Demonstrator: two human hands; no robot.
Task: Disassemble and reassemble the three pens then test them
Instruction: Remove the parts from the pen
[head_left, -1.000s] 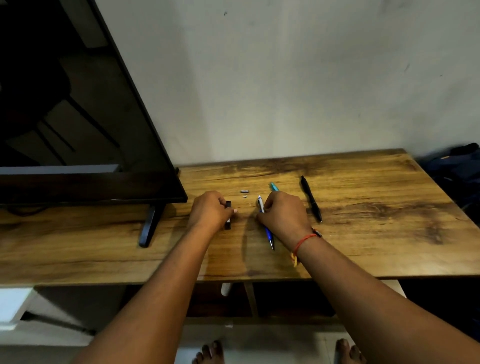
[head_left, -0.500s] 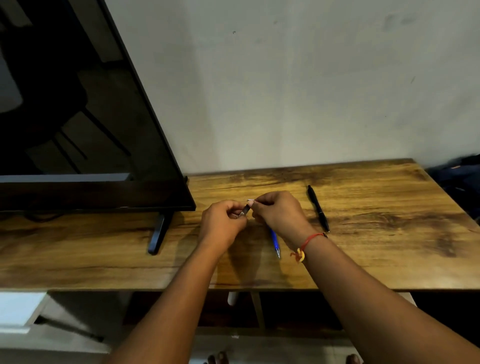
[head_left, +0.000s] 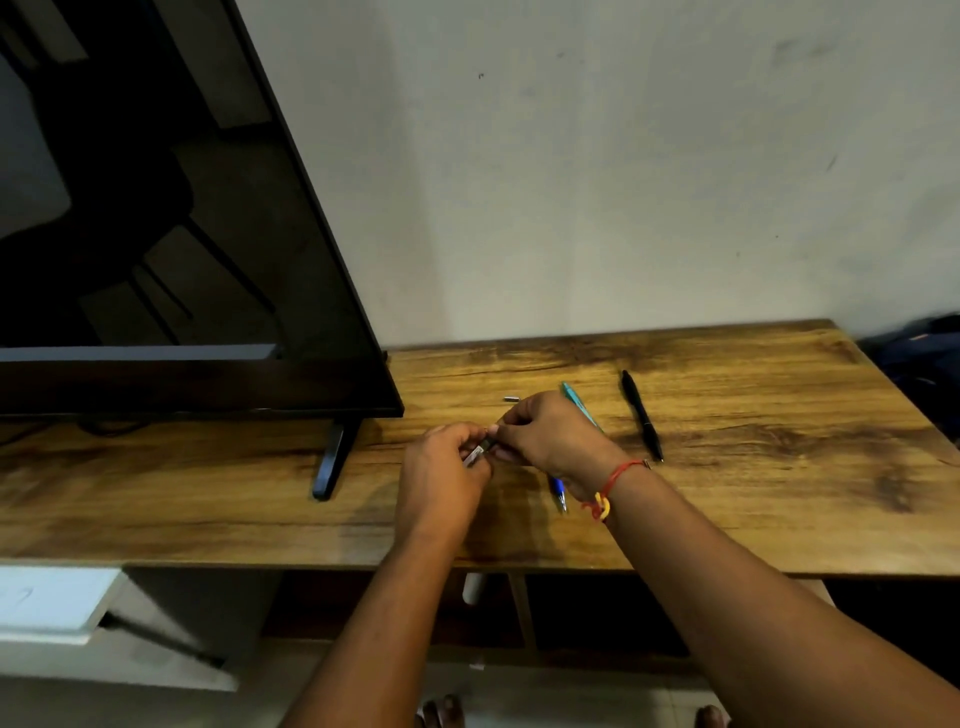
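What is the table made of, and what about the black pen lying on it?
The table looks like wood or a wood-look laminate: brown grain streaks, smooth matte top. The black pen seems plastic, slightly glossy, with a small shiny tip that may be metal.

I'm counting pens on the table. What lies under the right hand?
Under the right hand, a teal pen pokes out behind and a blue pen tip in front; their middles are covered.
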